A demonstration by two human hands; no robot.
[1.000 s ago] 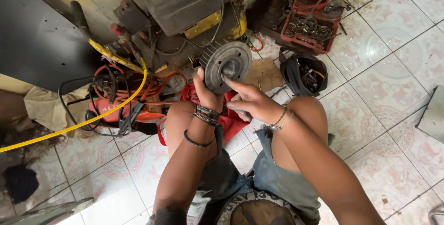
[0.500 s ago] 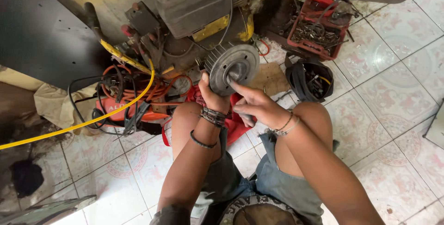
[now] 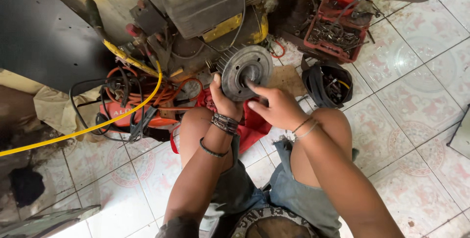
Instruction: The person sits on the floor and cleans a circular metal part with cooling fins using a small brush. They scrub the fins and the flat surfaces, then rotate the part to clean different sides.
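There is a single view, from a camera worn on the person's head. It looks steeply down over the bare knees at the white patterned floor tiles, close enough that both forearms fill the lower frame. The dirty grey and yellow machine crowds the top edge.

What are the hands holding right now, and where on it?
The left hand grips the round metal flywheel disc at its lower-left rim. The right hand holds nothing; its fingers reach to the disc's centre hub.
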